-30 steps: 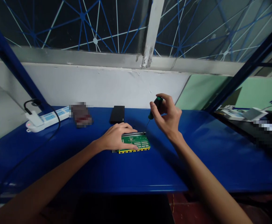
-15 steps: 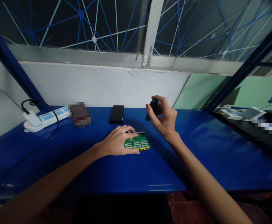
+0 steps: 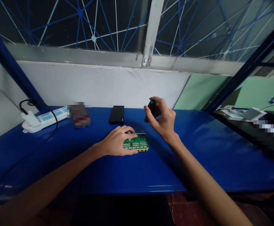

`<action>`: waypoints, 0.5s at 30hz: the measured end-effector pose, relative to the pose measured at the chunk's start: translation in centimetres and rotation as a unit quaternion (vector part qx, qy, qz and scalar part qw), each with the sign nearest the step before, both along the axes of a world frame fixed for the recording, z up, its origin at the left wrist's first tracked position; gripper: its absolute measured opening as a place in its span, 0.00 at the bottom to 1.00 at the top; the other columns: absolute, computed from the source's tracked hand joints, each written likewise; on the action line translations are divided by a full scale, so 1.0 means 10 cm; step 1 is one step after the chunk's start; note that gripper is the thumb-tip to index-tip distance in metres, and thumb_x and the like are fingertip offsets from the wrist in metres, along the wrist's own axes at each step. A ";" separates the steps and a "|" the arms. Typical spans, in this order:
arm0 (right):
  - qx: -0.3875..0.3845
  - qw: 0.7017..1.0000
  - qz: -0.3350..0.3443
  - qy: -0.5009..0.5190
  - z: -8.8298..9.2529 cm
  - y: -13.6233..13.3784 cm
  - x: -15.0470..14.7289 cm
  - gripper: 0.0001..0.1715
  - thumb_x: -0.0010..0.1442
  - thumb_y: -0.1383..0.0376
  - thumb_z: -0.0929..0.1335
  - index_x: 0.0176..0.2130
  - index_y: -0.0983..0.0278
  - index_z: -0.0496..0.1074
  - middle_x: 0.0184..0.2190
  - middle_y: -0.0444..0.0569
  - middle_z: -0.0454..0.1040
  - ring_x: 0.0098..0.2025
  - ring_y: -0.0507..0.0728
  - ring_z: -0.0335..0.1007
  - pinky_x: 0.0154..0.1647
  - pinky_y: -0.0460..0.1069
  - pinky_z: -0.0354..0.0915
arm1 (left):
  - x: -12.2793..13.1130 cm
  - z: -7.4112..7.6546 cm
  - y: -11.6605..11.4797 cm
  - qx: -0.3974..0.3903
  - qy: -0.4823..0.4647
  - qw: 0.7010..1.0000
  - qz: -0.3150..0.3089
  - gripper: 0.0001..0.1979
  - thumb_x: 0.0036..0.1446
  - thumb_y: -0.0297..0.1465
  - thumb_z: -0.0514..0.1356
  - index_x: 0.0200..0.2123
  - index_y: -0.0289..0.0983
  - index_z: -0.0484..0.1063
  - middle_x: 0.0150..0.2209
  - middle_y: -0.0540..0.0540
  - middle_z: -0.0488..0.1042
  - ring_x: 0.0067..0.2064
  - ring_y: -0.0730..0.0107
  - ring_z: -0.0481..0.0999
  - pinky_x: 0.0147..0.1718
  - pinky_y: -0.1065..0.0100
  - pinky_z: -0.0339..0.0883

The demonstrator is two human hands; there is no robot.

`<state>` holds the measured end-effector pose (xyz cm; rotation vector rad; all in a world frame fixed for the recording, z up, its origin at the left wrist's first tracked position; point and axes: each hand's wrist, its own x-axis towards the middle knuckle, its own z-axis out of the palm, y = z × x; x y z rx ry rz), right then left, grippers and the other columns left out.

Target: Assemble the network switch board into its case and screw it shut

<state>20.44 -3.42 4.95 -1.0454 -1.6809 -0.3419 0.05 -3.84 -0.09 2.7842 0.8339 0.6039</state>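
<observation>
Pressure is what I would watch here: my right hand (image 3: 162, 121) is clenched around the green-handled screwdriver (image 3: 148, 116), its thin shaft angled down to the far edge of the flat green circuit board (image 3: 137, 143). My left hand (image 3: 118, 141) lies flat on the board's left part, fingers spread, pinning it rather than gripping. I judge the tip should stay square in its seat while I turn it gently and keep the board from sliding.

The board sits mid-way along the glossy blue tabletop (image 3: 209, 157). Near the back edge lie 1 black rectangular box (image 3: 117, 114) and 1 white power strip (image 3: 42, 118) towards the back left corner. Behind runs a white wall (image 3: 92, 86) under dark windows.
</observation>
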 end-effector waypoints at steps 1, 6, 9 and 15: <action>0.000 1.000 0.001 -0.002 0.00 0.00 0.00 0.14 0.63 0.59 0.65 0.47 0.60 0.68 0.20 0.41 0.69 0.19 0.51 0.65 0.23 0.49 0.62 | 0.00 0.00 0.00 0.001 -0.002 1.000 -0.002 0.28 0.52 0.48 0.64 0.52 0.40 0.73 0.51 0.40 0.72 0.50 0.53 0.73 0.52 0.48 0.62; 0.008 1.000 0.010 -0.016 0.01 -0.03 -0.01 0.14 0.63 0.59 0.65 0.48 0.61 0.68 0.20 0.41 0.68 0.19 0.51 0.65 0.23 0.49 0.62 | -0.01 0.00 0.01 0.006 -0.009 1.000 -0.006 0.27 0.52 0.48 0.64 0.52 0.40 0.74 0.50 0.40 0.72 0.50 0.53 0.72 0.52 0.50 0.64; -0.011 0.999 0.026 -0.019 0.01 -0.04 -0.02 0.16 0.63 0.58 0.65 0.49 0.61 0.68 0.27 0.44 0.74 0.22 0.52 0.68 0.25 0.49 0.65 | -0.01 0.00 0.02 0.003 -0.011 1.000 -0.008 0.27 0.52 0.48 0.64 0.52 0.40 0.74 0.50 0.39 0.72 0.50 0.53 0.72 0.50 0.51 0.65; -0.008 0.999 0.046 -0.008 0.00 -0.07 -0.02 0.16 0.64 0.62 0.62 0.50 0.62 0.69 0.33 0.48 0.76 0.25 0.52 0.70 0.28 0.50 0.68 | -0.02 0.01 0.02 -0.003 -0.009 1.000 -0.017 0.27 0.53 0.47 0.64 0.52 0.41 0.74 0.51 0.39 0.71 0.51 0.53 0.72 0.51 0.51 0.65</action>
